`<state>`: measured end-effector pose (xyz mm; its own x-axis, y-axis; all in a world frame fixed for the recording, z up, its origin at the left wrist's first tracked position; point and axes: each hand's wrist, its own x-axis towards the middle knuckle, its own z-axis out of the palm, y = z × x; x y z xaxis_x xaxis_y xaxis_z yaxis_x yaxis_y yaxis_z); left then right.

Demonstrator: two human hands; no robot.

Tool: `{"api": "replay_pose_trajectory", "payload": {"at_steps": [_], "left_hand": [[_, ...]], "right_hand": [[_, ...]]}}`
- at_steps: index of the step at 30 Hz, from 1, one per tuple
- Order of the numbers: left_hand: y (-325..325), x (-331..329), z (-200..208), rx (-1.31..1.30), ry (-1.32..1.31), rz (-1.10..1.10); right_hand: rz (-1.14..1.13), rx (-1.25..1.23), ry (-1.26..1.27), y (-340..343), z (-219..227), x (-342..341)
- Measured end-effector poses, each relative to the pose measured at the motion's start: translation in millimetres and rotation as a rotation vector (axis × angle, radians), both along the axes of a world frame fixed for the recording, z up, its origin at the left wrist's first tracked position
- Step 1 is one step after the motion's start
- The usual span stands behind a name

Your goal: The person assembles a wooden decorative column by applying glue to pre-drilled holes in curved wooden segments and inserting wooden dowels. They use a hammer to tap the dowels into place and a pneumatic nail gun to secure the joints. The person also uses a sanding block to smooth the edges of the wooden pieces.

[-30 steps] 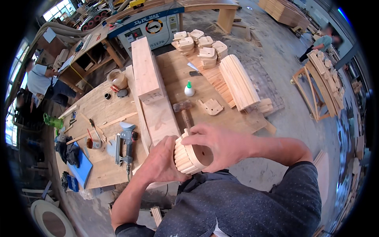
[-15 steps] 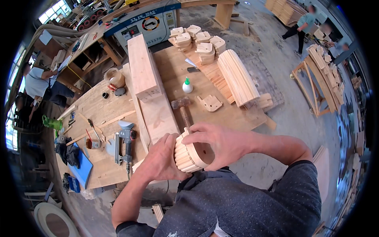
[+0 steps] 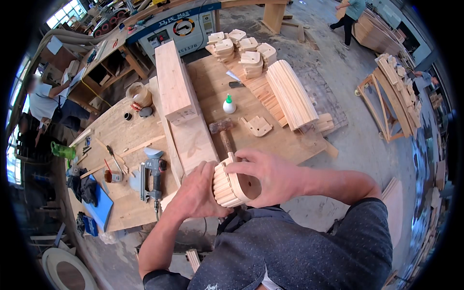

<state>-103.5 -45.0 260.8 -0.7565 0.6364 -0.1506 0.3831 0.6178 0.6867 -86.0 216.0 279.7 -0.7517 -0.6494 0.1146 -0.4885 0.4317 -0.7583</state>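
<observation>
Close to my body I hold up a small curved wooden assembly (image 3: pixel 229 186), with slats side by side round its outer face and a flat end piece with a dark hole. My left hand (image 3: pixel 195 191) grips its slatted side. On the other side, my right hand (image 3: pixel 270 176) wraps the end piece, thumb and fingers over the top. Just beyond lies a hammer (image 3: pixel 221 126), its wooden handle pointing toward me. A loose shaped wooden piece (image 3: pixel 258 126) and a white glue bottle (image 3: pixel 229 105) with a green tip are farther out on the bench.
A thick wooden beam (image 3: pixel 175 82) runs across the bench. Stacked shaped pieces (image 3: pixel 251 63) and a bundle of slats (image 3: pixel 291 94) sit at the far right. A nail gun (image 3: pixel 155 176) lies left. Co-workers are at left (image 3: pixel 46 101) and far right (image 3: pixel 352 14).
The assembly has tilted slightly in my hands, which keep their hold. At the far right, a co-worker has walked leftward and away.
</observation>
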Motion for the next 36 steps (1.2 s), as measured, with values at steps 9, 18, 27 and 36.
{"api": "replay_pose_trajectory", "payload": {"at_steps": [9,18,27,36], "left_hand": [[-3.2,-12.9,-3.6,0.031,0.07,-0.044],[-9.3,-15.0,-8.6,0.044,0.008,-0.089],[-12.5,-21.0,-18.3,0.109,-0.026,-0.049],[-36.2,-47.4,-63.9,-0.315,0.063,0.116]], "right_hand": [[-0.025,0.113,-0.071,-1.8,7.4,-1.6],[-0.083,0.195,0.01,-9.3,19.4,1.3],[-0.05,0.144,-0.144,-7.9,18.3,-23.5],[-0.231,-0.725,-0.636,61.4,-42.7,-77.8]]}}
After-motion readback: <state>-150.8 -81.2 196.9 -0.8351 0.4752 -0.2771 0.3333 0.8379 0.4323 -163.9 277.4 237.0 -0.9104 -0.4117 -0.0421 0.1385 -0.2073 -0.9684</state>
